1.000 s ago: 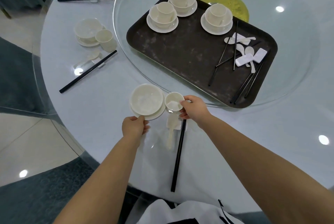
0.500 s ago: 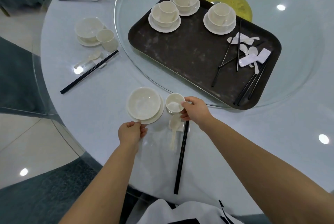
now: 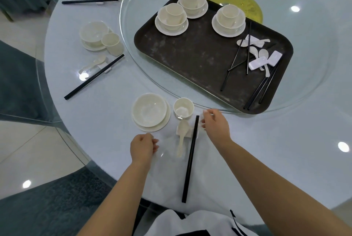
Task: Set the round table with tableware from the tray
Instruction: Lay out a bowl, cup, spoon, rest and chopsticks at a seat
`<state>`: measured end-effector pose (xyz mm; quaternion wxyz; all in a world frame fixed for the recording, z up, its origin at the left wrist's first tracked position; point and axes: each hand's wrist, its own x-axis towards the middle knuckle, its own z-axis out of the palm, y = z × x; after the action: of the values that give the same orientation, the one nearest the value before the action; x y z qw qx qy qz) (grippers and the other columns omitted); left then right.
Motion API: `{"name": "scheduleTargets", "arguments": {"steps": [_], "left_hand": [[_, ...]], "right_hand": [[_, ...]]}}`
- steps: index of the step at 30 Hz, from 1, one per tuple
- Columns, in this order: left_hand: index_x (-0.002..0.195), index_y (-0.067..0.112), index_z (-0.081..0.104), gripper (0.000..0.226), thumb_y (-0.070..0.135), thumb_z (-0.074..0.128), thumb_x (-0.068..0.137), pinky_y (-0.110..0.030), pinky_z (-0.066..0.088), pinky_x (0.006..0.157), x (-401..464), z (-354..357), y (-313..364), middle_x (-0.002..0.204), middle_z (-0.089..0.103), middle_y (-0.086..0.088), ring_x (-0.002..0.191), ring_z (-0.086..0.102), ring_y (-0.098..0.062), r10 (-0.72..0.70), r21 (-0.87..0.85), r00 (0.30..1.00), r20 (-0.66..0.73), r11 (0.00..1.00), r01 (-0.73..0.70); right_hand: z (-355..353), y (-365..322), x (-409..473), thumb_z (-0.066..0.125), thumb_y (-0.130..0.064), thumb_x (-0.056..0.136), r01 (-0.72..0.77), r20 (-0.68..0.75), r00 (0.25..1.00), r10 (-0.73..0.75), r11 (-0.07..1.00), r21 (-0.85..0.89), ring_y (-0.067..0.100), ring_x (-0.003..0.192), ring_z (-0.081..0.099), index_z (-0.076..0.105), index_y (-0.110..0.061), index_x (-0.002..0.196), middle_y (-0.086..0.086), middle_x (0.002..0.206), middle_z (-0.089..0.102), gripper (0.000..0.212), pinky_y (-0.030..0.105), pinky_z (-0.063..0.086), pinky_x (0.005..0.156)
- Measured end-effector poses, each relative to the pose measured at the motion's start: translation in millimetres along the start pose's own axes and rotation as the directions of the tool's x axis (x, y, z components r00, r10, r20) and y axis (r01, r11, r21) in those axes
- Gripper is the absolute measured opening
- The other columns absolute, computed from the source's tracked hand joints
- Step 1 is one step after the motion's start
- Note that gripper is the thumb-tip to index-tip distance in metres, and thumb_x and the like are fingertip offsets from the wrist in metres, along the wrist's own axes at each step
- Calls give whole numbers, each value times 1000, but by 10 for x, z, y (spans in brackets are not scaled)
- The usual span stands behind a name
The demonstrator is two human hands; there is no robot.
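Your hands hover just off the place setting — the left hand point(image 3: 143, 145) loosely curled and holding nothing, just below the bowl point(image 3: 149, 110) on its saucer point(image 3: 163, 124); the right hand point(image 3: 216, 124) relaxed, fingers apart and empty, just right of the chopsticks point(image 3: 190, 157). Between your hands lie the cup point(image 3: 183, 108), the spoon point(image 3: 182, 136) and the small white rest point(image 3: 187, 133) that carries spoon and chopsticks. Nothing is gripped. This setting looks complete, so the step in hand reads as letting go of it.

Beyond your right hand, on the glass turntable point(image 3: 133, 45) of the worktop point(image 3: 285, 150), the tray point(image 3: 200, 60) holds three stacked sets of saucer, bowl and cup point(image 3: 172, 19), plus loose chopsticks, spoons and rests at its far right end point(image 3: 259, 58). Two finished settings lie well beyond your left hand point(image 3: 99, 39).

The next move likely calls for a long reach across the turntable rim to lift one stack from the tray — support it from the saucer, since the cup sits loose in the bowl and could tip.
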<state>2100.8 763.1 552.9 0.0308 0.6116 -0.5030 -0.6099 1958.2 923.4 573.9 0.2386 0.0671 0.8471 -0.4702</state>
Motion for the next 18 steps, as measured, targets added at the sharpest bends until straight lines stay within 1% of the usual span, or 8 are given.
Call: {"name": "scheduleTargets", "arguments": {"steps": [1, 3, 6, 9, 12, 13, 15, 18], "left_hand": [[87, 4, 63, 14, 12, 51, 88, -25, 52, 56, -33, 26, -8, 80, 72, -7, 59, 63, -16, 37, 26, 999, 23, 999, -38], [84, 5, 66, 14, 12, 54, 85, -26, 53, 61, -94, 89, 15, 81, 72, -3, 61, 62, -14, 118, 68, 990, 70, 990, -123], [87, 6, 68, 15, 17, 56, 88, -25, 50, 63, -165, 198, 88, 80, 67, 0, 63, 59, -12, 214, 118, 964, 155, 965, -233], [90, 8, 65, 13, 14, 53, 91, -25, 49, 64, -222, 322, 126, 89, 65, -1, 66, 56, -13, 199, 120, 951, 238, 965, -232], [83, 9, 54, 12, 14, 51, 94, -26, 48, 63, -278, 390, 136, 97, 62, -2, 72, 53, -20, 182, 134, 941, 286, 964, -228], [81, 9, 51, 14, 14, 51, 94, -25, 48, 62, -293, 398, 138, 98, 60, -2, 72, 52, -21, 179, 139, 939, 294, 964, -228], [79, 11, 47, 15, 13, 51, 94, -23, 47, 60, -330, 402, 136, 100, 60, -1, 70, 51, -21, 174, 155, 934, 313, 961, -231], [77, 12, 46, 16, 11, 50, 92, -21, 45, 57, -373, 396, 122, 107, 63, 3, 64, 50, -17, 164, 165, 928, 334, 959, -229]], "right_hand": [[-6, 56, -31, 47, -41, 98, -15, -12, 1000, 15, 1000, 7, 17, 85, 66, 61, -23, 99, -2, 88, 68, 22, 40, 55, 85], [-10, 137, -85, 48, -41, 98, -66, -7, 998, 66, 997, 33, 20, 89, 66, 61, -21, 99, -1, 92, 69, 24, 45, 53, 90], [-7, 209, -148, 50, -39, 98, -132, 18, 991, 131, 984, 117, 21, 86, 69, 61, -20, 91, -1, 88, 70, 23, 46, 54, 90], [-9, 239, -180, 53, -37, 97, -130, 37, 991, 126, 982, 140, 19, 83, 70, 63, -21, 91, -2, 90, 70, 20, 44, 56, 89], [-6, 242, -189, 55, -31, 95, -139, 67, 989, 131, 979, 149, 17, 81, 70, 65, -20, 98, 3, 100, 70, 15, 41, 57, 88], [-5, 241, -189, 55, -28, 95, -149, 72, 988, 140, 978, 143, 17, 80, 70, 65, -19, 103, 4, 101, 70, 16, 41, 57, 88], [-1, 245, -191, 53, -23, 92, -165, 86, 984, 156, 979, 119, 16, 80, 71, 63, -16, 114, 3, 99, 70, 25, 42, 57, 88], [10, 248, -203, 52, -21, 90, -165, 104, 982, 156, 982, 86, 16, 82, 71, 64, -16, 114, 1, 95, 70, 28, 42, 57, 89]]}}
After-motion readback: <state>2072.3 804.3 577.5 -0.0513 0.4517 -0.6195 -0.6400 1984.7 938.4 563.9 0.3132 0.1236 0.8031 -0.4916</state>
